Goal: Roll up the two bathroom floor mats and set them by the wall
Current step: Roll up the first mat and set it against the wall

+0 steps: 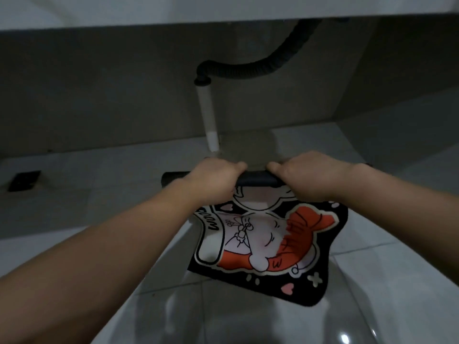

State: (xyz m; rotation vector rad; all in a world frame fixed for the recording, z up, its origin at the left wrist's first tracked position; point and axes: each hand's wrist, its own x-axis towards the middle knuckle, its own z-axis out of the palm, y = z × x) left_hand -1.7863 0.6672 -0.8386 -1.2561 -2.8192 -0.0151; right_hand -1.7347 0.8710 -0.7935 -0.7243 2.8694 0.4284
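Both hands' fingers (239, 167) gripping rolled far edge, mat (268, 247)

place: home bathroom | cues: glossy tiled floor (387, 150), corrugated drain hose (250, 68) beneath counter (223, 8), floor drain (24, 180)

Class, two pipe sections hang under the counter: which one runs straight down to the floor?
The white pipe: straight, rigid, meeting the floor. The black corrugated hose above it curves sideways.

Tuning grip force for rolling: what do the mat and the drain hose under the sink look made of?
Mat: looks like short-pile fabric, printed cartoon face, dark matte back on the rolled edge; sags limply.
Drain hose: probably black plastic, ribbed, curving.
Floor: glossy tile, reflective.
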